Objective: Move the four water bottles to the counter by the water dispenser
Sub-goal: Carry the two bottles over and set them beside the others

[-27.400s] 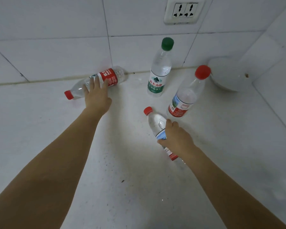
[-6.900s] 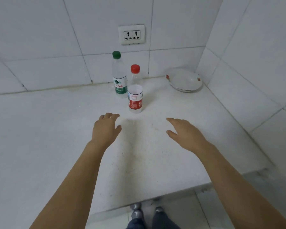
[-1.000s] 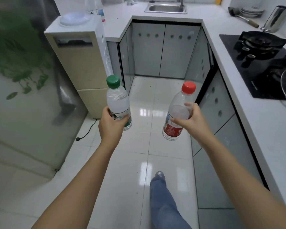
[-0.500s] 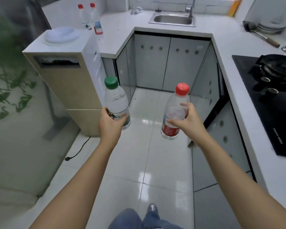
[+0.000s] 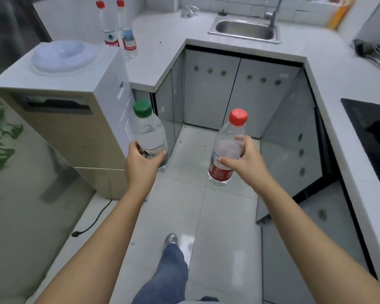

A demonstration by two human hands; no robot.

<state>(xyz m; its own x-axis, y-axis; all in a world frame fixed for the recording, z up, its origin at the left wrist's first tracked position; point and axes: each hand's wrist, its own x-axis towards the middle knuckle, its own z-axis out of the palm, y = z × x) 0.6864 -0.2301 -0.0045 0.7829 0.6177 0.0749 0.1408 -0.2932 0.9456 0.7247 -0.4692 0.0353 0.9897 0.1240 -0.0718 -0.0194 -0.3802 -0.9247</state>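
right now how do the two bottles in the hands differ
The bottle in the left hand has a green cap and a green-edged label; the bottle in the right hand has a red cap and a red label. The green-capped bottle looks wider; the red-capped bottle looks slimmer and leans right. Both are clear, capped, and held mid-air over the floor.

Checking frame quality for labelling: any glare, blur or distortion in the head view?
Head view: glare patches on the floor tiles; wide-angle bend along the counter edges; far-left glass panel soft and smeared; both held bottles, green-capped and red-capped, sharp.
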